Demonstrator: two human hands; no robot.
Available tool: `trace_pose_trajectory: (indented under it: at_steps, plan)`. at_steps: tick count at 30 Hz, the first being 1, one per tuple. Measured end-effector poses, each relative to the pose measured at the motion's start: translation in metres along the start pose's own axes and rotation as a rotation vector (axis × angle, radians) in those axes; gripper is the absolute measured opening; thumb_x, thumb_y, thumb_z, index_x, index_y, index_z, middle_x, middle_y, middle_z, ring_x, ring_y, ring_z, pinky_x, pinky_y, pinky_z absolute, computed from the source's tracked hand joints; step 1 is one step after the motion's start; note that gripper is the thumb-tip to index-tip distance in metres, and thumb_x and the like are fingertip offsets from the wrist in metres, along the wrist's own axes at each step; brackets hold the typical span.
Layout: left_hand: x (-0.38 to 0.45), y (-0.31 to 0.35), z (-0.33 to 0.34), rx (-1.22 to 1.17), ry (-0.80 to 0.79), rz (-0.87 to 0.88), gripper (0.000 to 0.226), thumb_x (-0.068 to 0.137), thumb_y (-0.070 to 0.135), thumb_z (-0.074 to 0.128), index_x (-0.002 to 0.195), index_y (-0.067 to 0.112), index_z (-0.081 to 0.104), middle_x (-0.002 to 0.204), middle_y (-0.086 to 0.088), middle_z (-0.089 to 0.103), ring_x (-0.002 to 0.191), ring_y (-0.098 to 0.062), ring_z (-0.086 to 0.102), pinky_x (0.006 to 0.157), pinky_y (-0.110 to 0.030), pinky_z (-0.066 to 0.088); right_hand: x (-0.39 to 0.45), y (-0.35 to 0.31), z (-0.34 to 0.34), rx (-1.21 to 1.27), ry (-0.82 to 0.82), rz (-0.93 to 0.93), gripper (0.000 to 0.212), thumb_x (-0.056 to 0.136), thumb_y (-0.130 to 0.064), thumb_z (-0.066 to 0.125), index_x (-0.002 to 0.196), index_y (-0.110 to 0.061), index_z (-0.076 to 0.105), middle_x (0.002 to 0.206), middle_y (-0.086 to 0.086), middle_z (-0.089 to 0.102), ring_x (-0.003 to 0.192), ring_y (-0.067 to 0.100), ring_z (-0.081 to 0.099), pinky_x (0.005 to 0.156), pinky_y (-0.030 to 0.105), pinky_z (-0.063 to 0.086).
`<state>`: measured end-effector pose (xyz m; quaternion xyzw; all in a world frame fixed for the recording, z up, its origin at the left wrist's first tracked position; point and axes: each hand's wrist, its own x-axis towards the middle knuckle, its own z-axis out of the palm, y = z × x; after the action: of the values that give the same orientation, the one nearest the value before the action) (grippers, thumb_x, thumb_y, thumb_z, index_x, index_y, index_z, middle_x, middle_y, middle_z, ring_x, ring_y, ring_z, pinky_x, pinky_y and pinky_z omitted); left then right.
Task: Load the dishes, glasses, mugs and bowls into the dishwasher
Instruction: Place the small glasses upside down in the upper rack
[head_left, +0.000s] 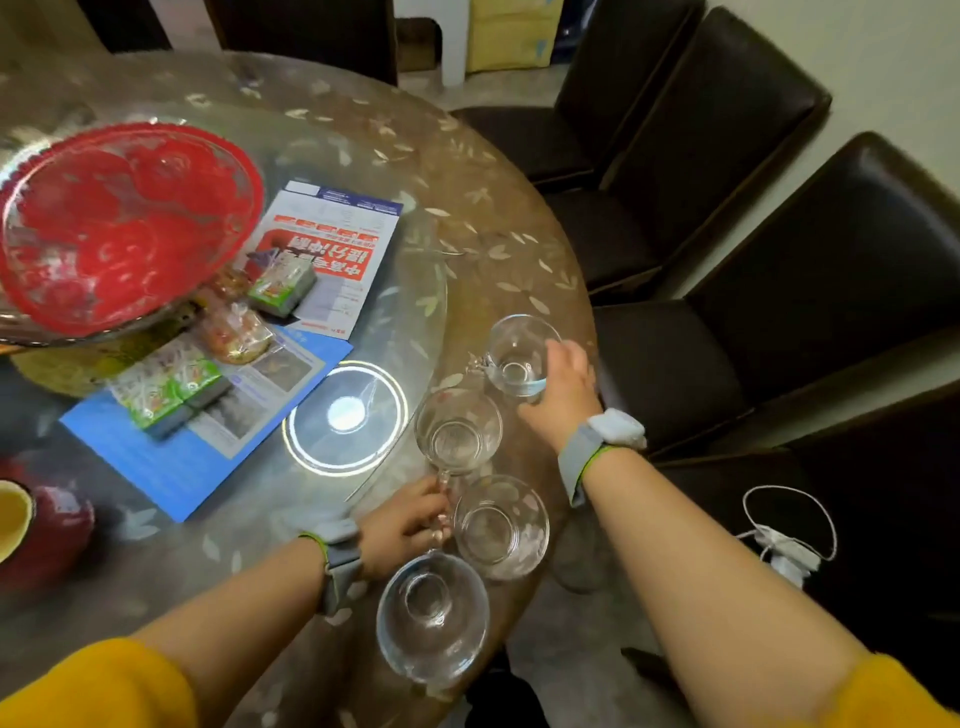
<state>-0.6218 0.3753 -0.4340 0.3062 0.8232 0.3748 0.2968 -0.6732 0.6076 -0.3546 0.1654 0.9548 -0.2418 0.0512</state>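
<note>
So, round table (363, 156) w/ a glass top over a brown leaf-pattern surface; a ceiling light reflects as a bright ring (345, 418) on the glass. Four clear glass mugs sit near the table's edge on my side. My right hand (563, 395) wraps round the far mug (519, 358), fingers curled on its side. My left hand (405, 525) pinches the handle of the second mug (457, 431), & its fingers are curled in by the handles of the other two as well; can't tell if they're gripped too. Third mug (501, 527) is just beside that hand, nearest mug (434, 618) sits at the table edge.

Further in: a red cut-glass bowl (124, 223) on a stand, a red-and-white leaflet (332, 249), a blue leaflet (176, 457), small green cartons (283, 283) on top, wrapped snacks (239, 332) between. Dark red mug (41, 525) at far left.

Room: dark brown leather chairs (753, 208) line the right side, pale wall behind them. White cable w/ a small device (787, 545) lies on the nearest chair.
</note>
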Motion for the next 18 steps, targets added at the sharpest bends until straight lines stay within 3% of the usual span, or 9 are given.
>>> trace_pose_trajectory:
  at_steps: [4,7,10,13,16,18]
  plan:
    - [0.002,0.01,-0.001,0.019,0.035,-0.064,0.032,0.088,0.043,0.048,0.099,0.016,0.061,0.104,0.007,0.049,0.098,-0.002,0.043,0.088,-0.02,0.034,0.047,-0.004,-0.007,-0.343,-0.277,-0.234,0.106,0.076,-0.027,0.075,0.152,-0.04,0.003,0.161,0.0,-0.012,0.148,0.029,-0.011,0.115,0.056,0.013]
    - [0.009,0.027,-0.011,0.033,0.031,-0.11,0.026,0.09,0.036,0.05,0.102,0.015,0.06,0.104,0.003,0.052,0.099,-0.01,0.045,0.09,-0.028,0.038,0.081,-0.013,-0.007,-0.645,-0.424,-0.343,0.106,0.075,-0.044,0.074,0.152,-0.04,0.0,0.161,0.004,-0.012,0.147,0.033,-0.015,0.113,0.064,0.001]
    - [0.007,0.037,-0.023,0.029,0.077,-0.19,0.024,0.091,0.036,0.05,0.103,0.016,0.058,0.103,0.0,0.052,0.096,-0.014,0.046,0.089,-0.031,0.04,0.096,-0.04,0.009,-0.952,-0.529,-0.543,0.08,0.083,-0.048,0.062,0.15,-0.031,0.022,0.16,0.005,0.01,0.148,0.033,-0.009,0.11,0.068,-0.006]
    - [0.001,0.045,-0.033,-0.022,0.13,-0.22,0.015,0.096,0.026,0.054,0.099,0.011,0.057,0.097,0.002,0.051,0.088,-0.008,0.044,0.086,-0.025,0.039,0.09,-0.061,0.019,-1.034,-0.485,-0.634,0.043,0.092,-0.025,0.047,0.136,-0.024,0.048,0.148,0.005,0.038,0.142,0.03,0.019,0.114,0.062,0.0]
    - [-0.005,0.058,-0.04,-0.114,0.181,-0.258,0.007,0.097,0.019,0.055,0.091,0.015,0.054,0.089,0.004,0.052,0.081,-0.007,0.046,0.077,-0.018,0.039,0.093,-0.072,0.022,-1.022,-0.51,-0.625,0.037,0.091,-0.017,0.044,0.126,-0.024,0.055,0.139,0.004,0.047,0.131,0.026,0.032,0.112,0.048,0.02]
    - [-0.016,0.061,-0.039,-0.19,0.228,-0.299,0.017,0.098,0.019,0.053,0.084,0.026,0.048,0.083,0.009,0.049,0.075,-0.002,0.045,0.072,-0.017,0.038,0.091,-0.081,0.02,-0.991,-0.563,-0.587,0.038,0.091,-0.017,0.045,0.128,-0.023,0.052,0.142,0.005,0.044,0.133,0.027,0.031,0.109,0.044,0.023]
